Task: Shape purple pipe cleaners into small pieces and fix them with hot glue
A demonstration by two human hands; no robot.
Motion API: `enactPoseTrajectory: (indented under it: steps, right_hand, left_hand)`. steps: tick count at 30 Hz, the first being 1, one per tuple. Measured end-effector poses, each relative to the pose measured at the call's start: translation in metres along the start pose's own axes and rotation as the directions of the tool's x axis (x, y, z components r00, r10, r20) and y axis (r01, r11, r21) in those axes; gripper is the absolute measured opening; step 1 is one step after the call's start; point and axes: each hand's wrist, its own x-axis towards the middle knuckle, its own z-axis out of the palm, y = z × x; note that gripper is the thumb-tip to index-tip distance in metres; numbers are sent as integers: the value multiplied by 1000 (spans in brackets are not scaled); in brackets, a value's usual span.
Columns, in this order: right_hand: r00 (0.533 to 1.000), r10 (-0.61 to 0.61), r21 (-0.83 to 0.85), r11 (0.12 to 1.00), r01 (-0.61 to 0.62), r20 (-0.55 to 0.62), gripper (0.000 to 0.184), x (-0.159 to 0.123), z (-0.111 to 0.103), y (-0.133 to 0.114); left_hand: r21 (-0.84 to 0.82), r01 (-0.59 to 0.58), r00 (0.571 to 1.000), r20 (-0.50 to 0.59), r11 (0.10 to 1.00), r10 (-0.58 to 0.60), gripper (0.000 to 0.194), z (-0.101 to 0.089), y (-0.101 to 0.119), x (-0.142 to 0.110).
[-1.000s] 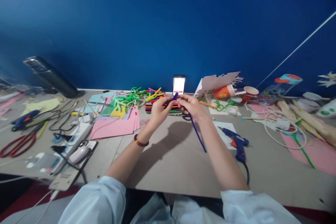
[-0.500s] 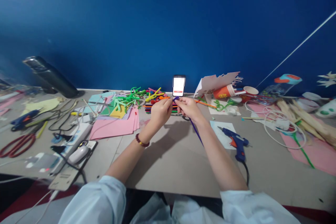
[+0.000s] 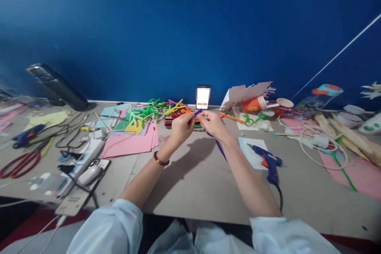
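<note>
Both hands are raised together above the middle of the grey table (image 3: 190, 182). My left hand (image 3: 182, 126) and my right hand (image 3: 212, 124) pinch the top end of a purple pipe cleaner (image 3: 220, 150), fingers closed on it. Its tip pokes out between the thumbs. The rest of the stem hangs down behind my right forearm. A red bead bracelet sits on my left wrist. Just behind the hands lies a heap of coloured pipe cleaners (image 3: 160, 112).
Pink paper sheets (image 3: 131, 143) lie left of the hands. A blue glue gun (image 3: 268, 162) rests on the right. A phone (image 3: 203, 97) stands against the blue wall. Red scissors (image 3: 18, 163), a power strip (image 3: 86, 154), paper cups (image 3: 256, 104) and white cable (image 3: 321, 143) crowd the sides.
Both hands have shifted slightly away from me and closer together. The hanging stem now shows less, tucked further behind my right forearm.
</note>
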Motion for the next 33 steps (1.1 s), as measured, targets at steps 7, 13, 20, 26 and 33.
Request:
enactPoseTrajectory:
  steps: [7,13,20,26,33]
  right_hand:
    - [994,89,173,980,-99,66,24,-3,0,-9]
    - [982,148,217,961,-170,114,30,-5,-5,-17]
    - [964,143,186,965,-186,224,39,-10,-20,-13]
    - [908,149,101,974,-204,392,41,-25,-21,-7]
    - [958,185,162,961,-223,220,38,-37,-8,19]
  left_hand:
    - [-364,227,970,163,903,-178,29,-7,2,6]
    - [-655,461,885,390,598,-254,29,-6,0,12]
    - [-685,613,789,502,393,-356,37,-10,14,6]
    - [-659,664,748,586,354,-312,39,-14,17,-22]
    - [-644,754,650,701,134,-293,42,-3,9,-49]
